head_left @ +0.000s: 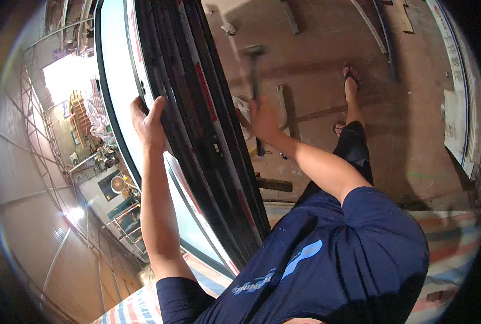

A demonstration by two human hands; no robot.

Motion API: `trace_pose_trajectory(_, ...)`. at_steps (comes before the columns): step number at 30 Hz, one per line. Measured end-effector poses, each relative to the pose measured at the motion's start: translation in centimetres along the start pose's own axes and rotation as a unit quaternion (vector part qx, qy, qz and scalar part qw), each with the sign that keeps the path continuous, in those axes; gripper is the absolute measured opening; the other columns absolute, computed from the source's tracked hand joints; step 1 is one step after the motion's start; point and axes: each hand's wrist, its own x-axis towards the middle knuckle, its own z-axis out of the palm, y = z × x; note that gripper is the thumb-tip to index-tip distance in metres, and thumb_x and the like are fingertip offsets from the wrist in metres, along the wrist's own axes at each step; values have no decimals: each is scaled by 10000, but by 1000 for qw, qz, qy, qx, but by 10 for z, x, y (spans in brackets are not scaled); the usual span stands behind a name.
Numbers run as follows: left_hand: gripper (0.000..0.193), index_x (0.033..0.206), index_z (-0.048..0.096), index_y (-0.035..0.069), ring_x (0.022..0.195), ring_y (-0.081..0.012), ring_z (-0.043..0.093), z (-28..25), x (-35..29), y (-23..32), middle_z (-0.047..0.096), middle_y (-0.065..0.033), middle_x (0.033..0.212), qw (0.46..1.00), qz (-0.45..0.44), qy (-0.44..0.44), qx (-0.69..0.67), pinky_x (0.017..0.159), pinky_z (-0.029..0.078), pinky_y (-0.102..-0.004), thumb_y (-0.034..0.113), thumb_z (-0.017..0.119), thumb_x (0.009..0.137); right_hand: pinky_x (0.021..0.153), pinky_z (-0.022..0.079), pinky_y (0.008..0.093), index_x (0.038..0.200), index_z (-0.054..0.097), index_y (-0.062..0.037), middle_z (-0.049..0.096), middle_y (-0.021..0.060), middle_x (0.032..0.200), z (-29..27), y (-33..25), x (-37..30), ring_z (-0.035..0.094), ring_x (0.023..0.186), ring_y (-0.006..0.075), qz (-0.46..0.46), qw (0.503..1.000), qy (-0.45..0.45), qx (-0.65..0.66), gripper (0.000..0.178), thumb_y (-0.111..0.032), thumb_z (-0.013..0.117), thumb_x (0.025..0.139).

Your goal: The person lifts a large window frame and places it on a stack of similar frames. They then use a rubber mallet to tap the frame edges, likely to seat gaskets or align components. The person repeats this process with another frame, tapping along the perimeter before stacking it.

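A tall framed panel, perhaps a window or door, stands on edge in front of me, with a long black grooved profile (183, 81) along its side and pale glass (117, 59) to the left. My left hand (151, 128) grips the panel's edge, thumb over the near side and fingers round the far side. To the right of the black profile, my right hand (265, 123) is closed round the handle of a hammer (255, 73). The hammer's head points away from me, and both hand and hammer are smeared by motion.
A wooden block (274, 184) sticks out beside the profile. Striped sheeting (451, 243) lies behind me. Loose strips (370, 27) lie on the brown floor (326, 48). Long pale panels (459, 119) stand at the right. A fan (119, 184) and clutter are at the left.
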Motion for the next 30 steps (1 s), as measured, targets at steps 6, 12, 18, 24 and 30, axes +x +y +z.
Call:
trace_pose_trajectory(6,786,1438,601,-96,1183,-273,660,3,9,-4,707,-195,1286,1000,-5,6,26,1086,508,-414,416,900,922,858,543,583,1248,547,16,722,340,1044,3,10,13,731,993,534,8,988,-147,-56,317,-281,614,1159)
trace_pose_trajectory(12,809,1463,586,-83,1205,-303,661,3,9,-4,694,-206,1320,1000,-9,5,25,1107,501,-432,426,890,912,811,553,579,1150,598,0,747,268,966,-24,-24,43,742,948,488,-9,994,-104,38,291,-291,603,1157)
trace_pose_trajectory(18,833,1480,575,-50,1242,-304,643,4,2,4,674,-212,1335,999,-23,4,39,1135,481,-453,442,888,885,802,534,517,1135,617,-17,688,175,910,-13,-86,138,696,870,329,-105,983,138,65,424,-439,599,1177)
trace_pose_trajectory(24,974,1522,535,-55,1315,-367,621,2,-1,17,651,-252,1379,995,-43,-5,87,1175,456,-497,563,893,859,519,483,358,1109,617,-58,619,18,793,-2,-146,229,585,573,138,-132,979,95,125,416,-465,588,1192)
trace_pose_trajectory(30,980,1514,515,-50,1304,-369,603,2,-3,26,629,-235,1365,994,-51,-5,92,1168,450,-519,554,882,836,470,473,320,1139,603,-63,585,5,771,-1,-229,317,552,535,112,-89,968,30,233,372,-429,579,1202)
